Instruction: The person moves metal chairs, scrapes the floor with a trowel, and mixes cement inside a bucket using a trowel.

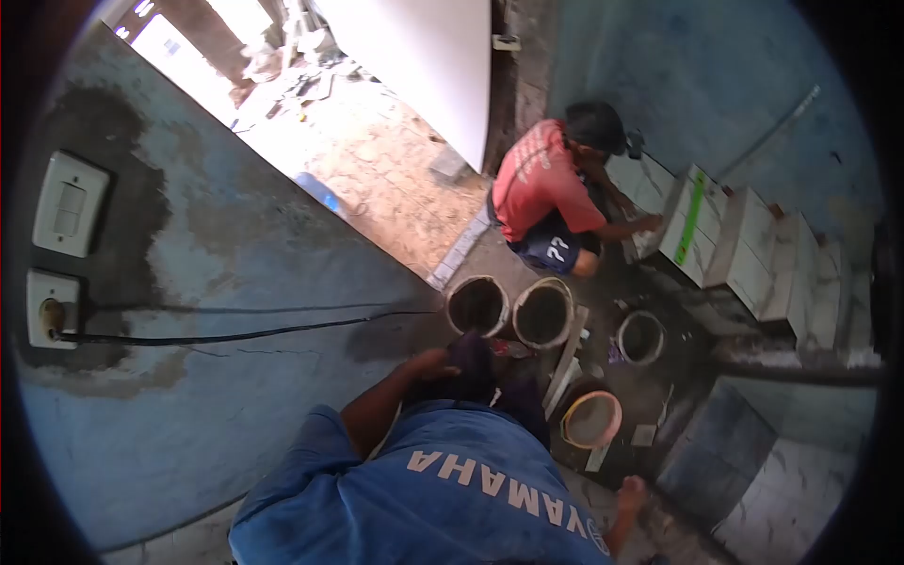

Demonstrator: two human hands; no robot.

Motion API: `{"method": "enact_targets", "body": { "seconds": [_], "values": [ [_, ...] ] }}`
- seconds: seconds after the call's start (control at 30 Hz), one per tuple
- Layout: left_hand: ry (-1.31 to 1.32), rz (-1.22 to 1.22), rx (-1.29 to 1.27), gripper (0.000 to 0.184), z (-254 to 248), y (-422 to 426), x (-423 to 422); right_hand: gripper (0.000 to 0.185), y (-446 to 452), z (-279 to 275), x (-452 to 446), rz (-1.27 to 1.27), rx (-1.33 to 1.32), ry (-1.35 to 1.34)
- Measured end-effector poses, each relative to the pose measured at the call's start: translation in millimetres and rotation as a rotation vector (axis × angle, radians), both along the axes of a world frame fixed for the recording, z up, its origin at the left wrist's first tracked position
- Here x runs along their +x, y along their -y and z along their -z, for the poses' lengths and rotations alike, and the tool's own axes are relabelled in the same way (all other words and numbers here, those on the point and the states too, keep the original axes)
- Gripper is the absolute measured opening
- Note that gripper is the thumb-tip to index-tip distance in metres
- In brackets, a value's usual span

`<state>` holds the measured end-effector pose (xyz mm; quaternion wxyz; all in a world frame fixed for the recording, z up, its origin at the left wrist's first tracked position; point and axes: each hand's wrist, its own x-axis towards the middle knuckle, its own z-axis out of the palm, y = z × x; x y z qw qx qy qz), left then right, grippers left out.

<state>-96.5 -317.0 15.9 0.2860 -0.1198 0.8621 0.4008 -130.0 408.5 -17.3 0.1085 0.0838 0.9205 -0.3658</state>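
Observation:
My left hand [431,364] is in front of me against dark cloth [473,365] near my leg; its fingertips are lost in the dark cloth, so its grip cannot be made out. Out to the right, low in the view, my right hand [633,492] hangs with its fingers curled in and nothing visible in it. Nearest to it is a bucket with an orange rim [618,426] on the floor. My blue shirt [452,490] covers the bottom of the view.
A co-worker in a red shirt [546,179] squats by tiled steps [744,240], one hand at the tiles. Two buckets [476,306] [543,314] and a smaller one [641,337] stand ahead. A cable [235,336] runs from the left wall's socket [54,309]. An open doorway shows rubble outside.

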Motion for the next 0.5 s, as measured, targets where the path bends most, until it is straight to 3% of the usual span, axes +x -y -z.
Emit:
{"method": "enact_targets", "body": {
  "seconds": [0.03,0.1,0.27,0.37,0.5],
  "values": [
    [-0.085,-0.090,-0.007,0.047,-55,-7,-36,0.028,70,-79,-66,0.105,-0.016,0.212],
    [-0.154,-0.281,-0.063,0.041,-89,-1,-76,0.027,106,-125,-146,0.072,-0.021,0.123],
    [-0.445,-0.602,-0.092,0.033,-163,41,-159,0.034,144,-169,-269,-0.027,-0.014,0.121],
    [-0.505,-0.768,-0.108,0.033,-153,71,-197,0.040,150,-151,-287,-0.139,0.073,0.149],
    [-0.529,-0.938,-0.195,0.036,-88,115,-237,0.039,131,-88,-266,-0.321,0.184,0.153]
  ]
}}
